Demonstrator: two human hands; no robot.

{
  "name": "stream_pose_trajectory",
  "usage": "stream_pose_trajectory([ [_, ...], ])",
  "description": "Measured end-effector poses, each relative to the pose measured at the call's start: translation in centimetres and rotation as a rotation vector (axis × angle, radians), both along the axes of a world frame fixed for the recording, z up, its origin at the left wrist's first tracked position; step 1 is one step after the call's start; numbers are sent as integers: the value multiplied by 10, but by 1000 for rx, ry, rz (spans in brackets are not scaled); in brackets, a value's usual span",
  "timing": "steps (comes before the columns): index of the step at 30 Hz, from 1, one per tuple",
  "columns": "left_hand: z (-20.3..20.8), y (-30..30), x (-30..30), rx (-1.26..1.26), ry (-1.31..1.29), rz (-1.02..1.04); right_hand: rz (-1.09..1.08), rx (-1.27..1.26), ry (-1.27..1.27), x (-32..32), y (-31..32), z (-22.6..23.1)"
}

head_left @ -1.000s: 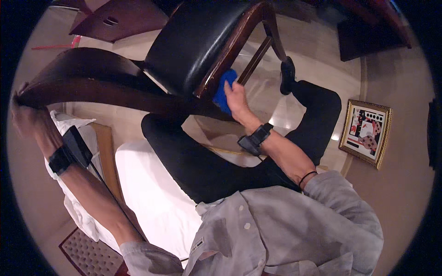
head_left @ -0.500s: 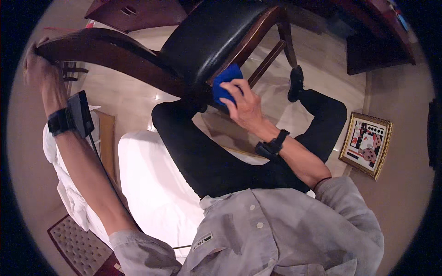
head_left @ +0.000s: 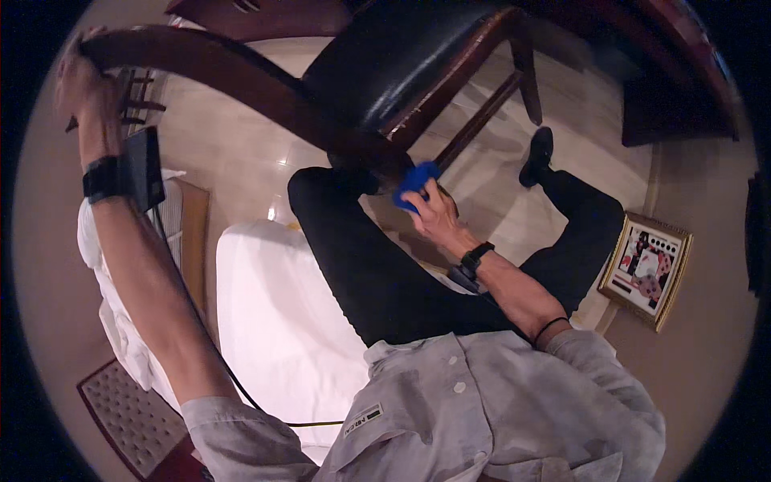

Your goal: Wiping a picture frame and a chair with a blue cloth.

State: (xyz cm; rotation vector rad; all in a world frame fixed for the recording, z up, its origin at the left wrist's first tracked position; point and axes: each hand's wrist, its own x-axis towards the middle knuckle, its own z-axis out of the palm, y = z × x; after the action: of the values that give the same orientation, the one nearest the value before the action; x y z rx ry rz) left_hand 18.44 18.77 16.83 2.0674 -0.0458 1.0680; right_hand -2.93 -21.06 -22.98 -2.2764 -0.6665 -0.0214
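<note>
A dark wooden chair with a black padded seat (head_left: 401, 60) stands tipped in front of me, its curved back frame (head_left: 217, 72) reaching to the far left. At the end of that frame, my left hand (head_left: 80, 88) is closed around the wood, its fingers partly hidden and somewhat blurred. My right hand (head_left: 438, 218) grips a bunched blue cloth (head_left: 418, 183) against the lower near corner of the chair, where back frame and leg meet. The cloth covers the spot it presses on.
White bedding (head_left: 281, 313) lies beneath and beside my legs. A gold-framed picture (head_left: 646, 269) leans by the right wall. Dark red furniture (head_left: 679, 104) stands at the far right. A tufted panel (head_left: 132, 414) is at lower left. A cable (head_left: 217, 353) runs along my left arm.
My right hand has moved toward me with the blue cloth, from the seat's side rail to the chair's lower corner. My left hand keeps its hold; the whole view has shifted slightly.
</note>
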Motion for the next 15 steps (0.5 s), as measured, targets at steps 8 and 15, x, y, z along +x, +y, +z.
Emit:
stream_pose_trajectory([
  [8, -10, -33, 0, -389, -39, -45, -179, 280, -462, 85, 128, 159],
  [15, -12, -15, 2, 132, -172, -62, -233, 567, -499, 139, 176, 286],
])
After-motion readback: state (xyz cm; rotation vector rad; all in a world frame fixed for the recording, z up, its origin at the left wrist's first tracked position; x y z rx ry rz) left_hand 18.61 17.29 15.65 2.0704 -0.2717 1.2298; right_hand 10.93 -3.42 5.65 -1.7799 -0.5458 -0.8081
